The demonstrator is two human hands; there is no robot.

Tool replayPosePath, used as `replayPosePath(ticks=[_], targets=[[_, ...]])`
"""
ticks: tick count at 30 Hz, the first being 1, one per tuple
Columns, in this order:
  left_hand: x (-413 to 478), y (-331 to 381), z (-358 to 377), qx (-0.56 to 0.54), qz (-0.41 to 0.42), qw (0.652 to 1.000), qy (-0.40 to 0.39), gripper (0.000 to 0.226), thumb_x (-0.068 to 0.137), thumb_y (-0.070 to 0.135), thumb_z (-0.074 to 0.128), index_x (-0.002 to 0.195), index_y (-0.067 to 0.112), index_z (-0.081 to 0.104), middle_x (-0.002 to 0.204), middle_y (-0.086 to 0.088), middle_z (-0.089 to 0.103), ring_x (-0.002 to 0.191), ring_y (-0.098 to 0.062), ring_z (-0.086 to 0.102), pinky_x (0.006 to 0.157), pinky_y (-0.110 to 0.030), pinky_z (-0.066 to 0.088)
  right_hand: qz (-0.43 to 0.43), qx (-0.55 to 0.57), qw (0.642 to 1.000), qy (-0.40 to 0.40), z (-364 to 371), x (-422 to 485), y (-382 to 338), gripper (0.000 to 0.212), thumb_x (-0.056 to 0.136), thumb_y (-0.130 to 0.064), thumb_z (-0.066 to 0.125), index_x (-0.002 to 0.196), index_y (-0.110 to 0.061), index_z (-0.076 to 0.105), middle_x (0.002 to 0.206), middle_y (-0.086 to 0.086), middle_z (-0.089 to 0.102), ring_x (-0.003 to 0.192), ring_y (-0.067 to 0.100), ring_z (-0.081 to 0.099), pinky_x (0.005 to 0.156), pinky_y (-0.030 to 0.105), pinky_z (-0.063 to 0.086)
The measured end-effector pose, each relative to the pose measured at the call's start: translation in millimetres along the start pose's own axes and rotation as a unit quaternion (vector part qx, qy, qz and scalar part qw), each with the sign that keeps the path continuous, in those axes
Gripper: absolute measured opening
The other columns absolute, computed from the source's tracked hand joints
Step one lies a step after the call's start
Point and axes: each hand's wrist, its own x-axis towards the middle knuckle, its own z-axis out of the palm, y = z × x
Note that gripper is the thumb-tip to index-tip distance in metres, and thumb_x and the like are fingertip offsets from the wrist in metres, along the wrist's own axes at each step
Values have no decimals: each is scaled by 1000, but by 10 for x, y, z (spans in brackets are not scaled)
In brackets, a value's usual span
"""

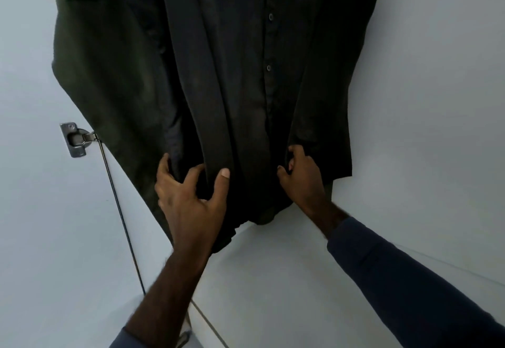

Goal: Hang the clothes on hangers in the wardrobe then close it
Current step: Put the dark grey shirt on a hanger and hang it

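Several dark garments hang inside the white wardrobe. A black button-front shirt [262, 80] hangs in the middle, and a dark olive garment [103, 69] hangs to its left. My left hand [191, 200] grips a hanging fold at the left of the black shirt, thumb on the front of the cloth. My right hand [300, 175] pinches the shirt's lower right part, fingers curled into the fabric. The hangers are out of view above the frame.
The open wardrobe door [54, 238] stands at the left with a metal hinge [75, 138] on it. The white inner wall [437, 102] is at the right, and the wardrobe floor [273, 279] lies below the hems.
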Motion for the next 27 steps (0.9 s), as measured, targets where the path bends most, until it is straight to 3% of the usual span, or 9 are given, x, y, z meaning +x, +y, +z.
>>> replayPosePath(ticks=[2,3,5,10,14,18,23,27], targets=[[-14,-69,24,-46,-16,999,1,37,90,49,59,80,13,66,106,-8,58,93,-17,58,81,-30,49,-2,-8,1000,4,-1,-20,25,46,90,-30,67,129,-18,47,102,10,62,95,29,62,89,49,54],[-17,-102,31,-48,-5,999,6,39,93,42,60,69,12,59,82,-3,57,71,-12,55,65,-23,45,0,-12,1000,7,-9,-26,31,45,90,-30,67,128,-17,47,102,11,61,96,30,62,90,50,53],[-19,-151,21,-20,14,1000,17,42,96,30,62,59,13,48,59,5,46,53,-6,45,53,-10,31,8,-16,1000,12,-22,-40,39,43,91,-29,67,128,-15,48,106,13,61,99,32,61,92,52,52],[-69,-204,-53,18,15,999,28,40,93,23,65,61,19,42,56,18,34,49,1,37,51,-5,30,31,-34,999,21,-59,-66,100,39,93,-27,67,124,-11,50,109,14,61,101,34,62,94,54,50],[-137,-238,-63,17,-3,1000,18,32,93,30,64,69,15,51,63,9,44,54,-1,44,54,-8,26,48,-24,998,20,-109,-92,126,39,92,-28,67,124,-10,52,105,13,62,100,32,62,94,53,50],[-325,-269,-50,-15,3,1000,3,26,92,31,63,86,5,62,76,6,52,61,-1,51,54,-5,39,32,29,999,31,-59,-219,154,38,90,-26,68,123,-10,56,101,7,64,96,27,63,91,51,51],[-551,-300,-84,-31,26,999,-17,27,91,24,64,72,19,45,67,19,40,55,-2,48,54,-4,37,27,88,994,51,20,-478,233,25,94,-19,62,116,-8,61,102,7,66,92,23,64,85,45,55],[-684,-383,-104,-30,14,999,-25,22,92,26,62,75,18,52,67,14,44,58,-2,49,56,-6,38,28,73,996,38,130,-683,338,17,92,-11,58,108,-8,64,98,9,68,90,27,64,80,42,54]])
